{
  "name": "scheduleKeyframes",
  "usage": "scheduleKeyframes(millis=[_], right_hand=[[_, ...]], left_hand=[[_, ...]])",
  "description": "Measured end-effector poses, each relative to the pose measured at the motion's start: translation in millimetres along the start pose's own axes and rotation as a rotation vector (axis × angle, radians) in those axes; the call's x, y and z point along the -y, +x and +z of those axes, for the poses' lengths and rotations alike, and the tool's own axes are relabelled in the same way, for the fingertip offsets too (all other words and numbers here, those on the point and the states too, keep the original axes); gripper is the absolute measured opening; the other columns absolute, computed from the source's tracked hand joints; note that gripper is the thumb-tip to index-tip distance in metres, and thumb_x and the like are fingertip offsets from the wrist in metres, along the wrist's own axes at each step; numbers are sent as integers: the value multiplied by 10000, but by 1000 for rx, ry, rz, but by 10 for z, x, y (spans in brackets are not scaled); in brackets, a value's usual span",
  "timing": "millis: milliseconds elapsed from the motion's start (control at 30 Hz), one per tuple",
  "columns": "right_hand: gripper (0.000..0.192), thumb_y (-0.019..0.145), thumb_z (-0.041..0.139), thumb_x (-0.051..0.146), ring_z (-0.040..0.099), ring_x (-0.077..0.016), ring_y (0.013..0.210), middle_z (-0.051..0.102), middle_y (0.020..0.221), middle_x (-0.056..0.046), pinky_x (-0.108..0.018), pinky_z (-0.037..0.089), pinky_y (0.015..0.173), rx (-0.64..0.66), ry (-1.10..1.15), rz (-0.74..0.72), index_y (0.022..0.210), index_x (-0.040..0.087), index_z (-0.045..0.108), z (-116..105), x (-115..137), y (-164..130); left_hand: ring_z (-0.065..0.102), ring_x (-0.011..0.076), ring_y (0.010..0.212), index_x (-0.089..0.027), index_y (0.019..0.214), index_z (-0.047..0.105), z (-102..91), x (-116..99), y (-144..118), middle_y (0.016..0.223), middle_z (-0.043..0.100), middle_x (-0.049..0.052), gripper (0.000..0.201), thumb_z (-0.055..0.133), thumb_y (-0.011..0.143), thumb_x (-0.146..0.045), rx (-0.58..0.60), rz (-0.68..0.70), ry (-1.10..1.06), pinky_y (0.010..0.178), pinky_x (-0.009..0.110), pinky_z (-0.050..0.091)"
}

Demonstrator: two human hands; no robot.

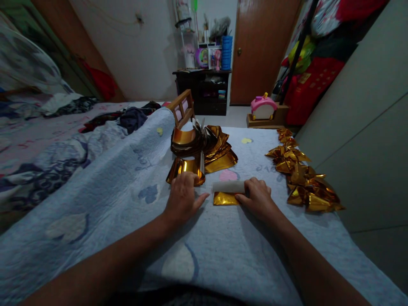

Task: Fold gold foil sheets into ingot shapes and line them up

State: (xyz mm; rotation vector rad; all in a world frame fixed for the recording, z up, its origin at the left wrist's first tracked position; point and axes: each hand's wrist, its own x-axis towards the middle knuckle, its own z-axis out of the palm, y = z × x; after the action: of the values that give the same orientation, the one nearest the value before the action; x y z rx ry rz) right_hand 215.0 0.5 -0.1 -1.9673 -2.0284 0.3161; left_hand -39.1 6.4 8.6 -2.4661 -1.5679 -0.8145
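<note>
Mid-fold on small gold foil sheet with white rolled edge (227,193), bed centre: right hand (257,196) pinching its 3 o'clock end, left hand (183,196) flat, spread at 9 o'clock; next, pressing crease firmly

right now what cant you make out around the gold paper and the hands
- Head view: the near right end of the gold sheet being folded is covered by the right hand.
- Whether the left hand presses the blanket or only rests: too dim to tell.
- Count of sheets in the curled gold stack: they overlap.
- Shapes in the folded pile: blurred, glare.
- Both elbows: cut off by the bottom edge.
</note>
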Motion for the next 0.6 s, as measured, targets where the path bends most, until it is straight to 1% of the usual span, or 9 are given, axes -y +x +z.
scheduleKeyframes(millis=[33, 67, 133, 233, 367, 500, 600], right_hand=[[138, 822, 698, 318, 510, -259, 954, 620, 989, -68, -313, 263, 715, 3, 14, -8, 851, 195, 642, -6, 2, -2], [126, 819, 700, 305, 509, -257, 962, 619, 994, -64, -312, 270, 723, 4, 28, -15, 852, 197, 645, -11, 5, -4], [110, 814, 703, 287, 507, -252, 965, 622, 997, -59, -312, 285, 738, 7, 50, -33, 850, 199, 648, -19, 8, -6], [96, 814, 699, 274, 506, -248, 962, 630, 996, -56, -316, 301, 757, 18, 61, -47, 862, 201, 658, -30, 6, -6], [91, 822, 686, 273, 509, -249, 954, 633, 987, -61, -322, 314, 770, 26, 54, -50, 873, 199, 671, -51, 11, -6], [79, 827, 677, 263, 520, -255, 954, 637, 988, -69, -327, 322, 773, 48, 59, -50, 851, 190, 663, -80, 27, -4], [76, 813, 682, 246, 526, -249, 917, 641, 939, -71, -324, 333, 767, 49, 89, -60, 809, 185, 636, -97, 26, 4]], left_hand=[[569, 328, 1053, -136, 1159, 504, 26, 40, 47, 1114, 600, 162, 448, 683, 855, -413, 10, -35, 57, 912, 490, 485], [550, 351, 1108, -125, 1211, 490, 57, 73, 91, 1165, 588, 178, 529, 689, 845, -449, 48, -49, 106, 944, 509, 464], [491, 380, 1248, -116, 1327, 443, 123, 117, 167, 1317, 546, 207, 646, 675, 849, -483, 131, -34, 173, 1038, 533, 404], [436, 383, 1346, -83, 1419, 395, 193, 142, 245, 1431, 495, 232, 710, 650, 878, -467, 204, -16, 219, 1107, 510, 356], [441, 387, 1349, -83, 1451, 402, 217, 153, 301, 1469, 475, 234, 675, 593, 925, -461, 224, -52, 276, 1085, 505, 383], [486, 385, 1302, -85, 1406, 462, 216, 154, 340, 1452, 476, 251, 575, 500, 980, -470, 302, -134, 310, 1023, 509, 423], [509, 370, 1254, -111, 1384, 479, 207, 143, 374, 1394, 514, 236, 520, 450, 1003, -463, 350, -192, 354, 981, 484, 435]])
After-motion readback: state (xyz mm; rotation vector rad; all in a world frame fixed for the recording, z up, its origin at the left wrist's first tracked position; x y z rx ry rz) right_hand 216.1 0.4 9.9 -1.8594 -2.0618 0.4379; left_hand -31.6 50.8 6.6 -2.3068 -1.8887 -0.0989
